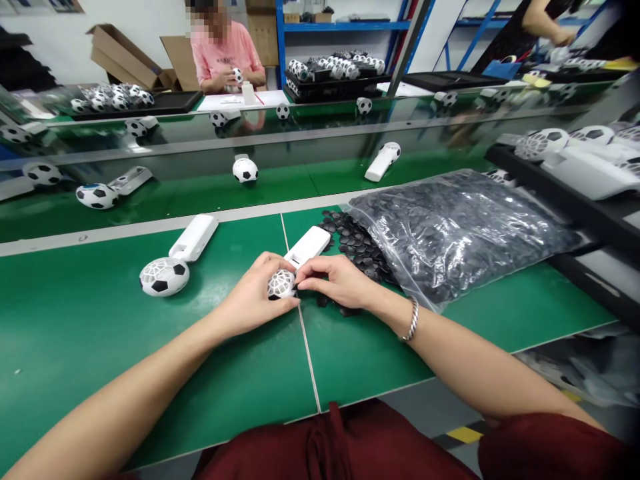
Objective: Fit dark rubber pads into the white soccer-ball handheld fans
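My left hand (253, 295) grips a white lattice ball (281, 285), a football-shaped head on a white handle (307, 247) that points away from me. The ball's black patches are mostly absent from its lattice. My right hand (336, 280) pinches a small black patch (295, 284) against the ball's right side. Loose black patches (356, 247) lie scattered on the green belt beside my right hand. A finished black-and-white football unit (165, 277) with its white handle (194, 237) rests to my left.
A clear plastic bag of black patches (460, 233) lies to the right. Several football units sit on a second green belt (165, 193). A black rack (560, 180) holds white units at right. Across the line, a person in a pink shirt (225, 57) holds a ball.
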Demonstrator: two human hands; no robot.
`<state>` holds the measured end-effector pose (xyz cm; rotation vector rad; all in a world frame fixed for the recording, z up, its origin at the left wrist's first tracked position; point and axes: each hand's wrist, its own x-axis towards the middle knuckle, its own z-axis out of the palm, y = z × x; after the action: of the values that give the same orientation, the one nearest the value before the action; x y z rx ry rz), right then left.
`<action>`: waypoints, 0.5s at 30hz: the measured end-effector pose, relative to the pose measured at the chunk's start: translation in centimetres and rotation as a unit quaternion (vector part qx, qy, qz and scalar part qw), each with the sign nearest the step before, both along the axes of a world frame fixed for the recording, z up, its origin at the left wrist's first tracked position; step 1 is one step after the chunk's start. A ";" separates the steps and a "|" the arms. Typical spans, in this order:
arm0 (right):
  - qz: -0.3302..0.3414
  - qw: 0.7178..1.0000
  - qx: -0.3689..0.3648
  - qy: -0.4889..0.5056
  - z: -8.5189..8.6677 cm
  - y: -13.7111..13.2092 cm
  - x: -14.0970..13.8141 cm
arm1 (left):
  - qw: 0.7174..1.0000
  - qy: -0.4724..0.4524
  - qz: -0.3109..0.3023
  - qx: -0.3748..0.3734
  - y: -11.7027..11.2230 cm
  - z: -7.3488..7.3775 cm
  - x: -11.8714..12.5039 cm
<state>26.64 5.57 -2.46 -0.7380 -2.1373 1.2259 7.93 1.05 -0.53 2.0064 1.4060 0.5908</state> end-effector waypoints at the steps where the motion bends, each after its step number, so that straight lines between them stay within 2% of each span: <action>1: 0.002 1.000 0.007 0.002 -0.1 0.0 -0.1 | 1.000 -0.004 0.006 0.009 0.0 -0.2 0.1; 4: -0.003 0.999 0.038 0.016 -0.4 0.1 -0.4 | 0.999 -0.010 0.020 0.031 -0.1 -0.6 0.4; 9: -0.019 0.999 0.022 0.034 -0.9 0.3 -0.9 | 0.997 -0.022 0.038 0.067 -0.3 -0.9 0.9; 15: -0.085 0.996 0.010 -0.012 -1.2 0.1 -1.1 | 0.995 -0.025 0.052 0.076 -0.3 -1.1 1.0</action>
<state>25.53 5.69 -3.65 -0.9112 -2.0553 1.1103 8.96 0.72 -1.61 2.0294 1.4799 0.8106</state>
